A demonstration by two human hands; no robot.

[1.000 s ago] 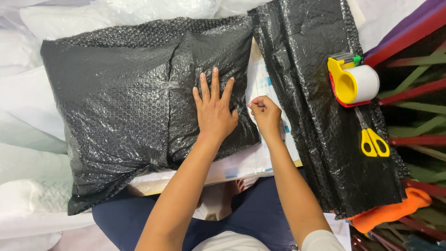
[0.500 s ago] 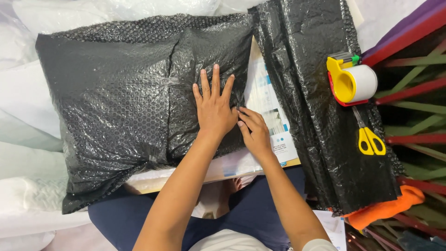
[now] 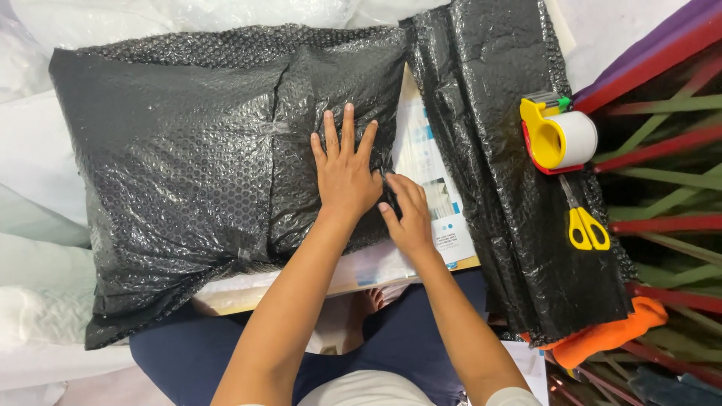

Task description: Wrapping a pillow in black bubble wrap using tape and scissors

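Left hand (image 3: 344,174) lay flat and open, fingers spread, palm pressed on the black bubble-wrapped parcel (image 3: 203,165), near its right edge. From my remote seat I saw the right hand (image 3: 410,214) just beside it, touching its thumb side, fingers curled down against the parcel's right edge where the wrap met the printed white sheet (image 3: 436,188); I could not tell whether it pinched anything. The parcel sat across the lap on a flat board (image 3: 353,282), filling the left and middle of the view. A loose sheet of black bubble wrap (image 3: 511,165) lay to the right, well apart from the hands. On it rested a yellow tape dispenser (image 3: 558,137) and, just below, yellow-handled scissors (image 3: 585,222). An orange cloth (image 3: 609,334) poked out beneath its lower end.
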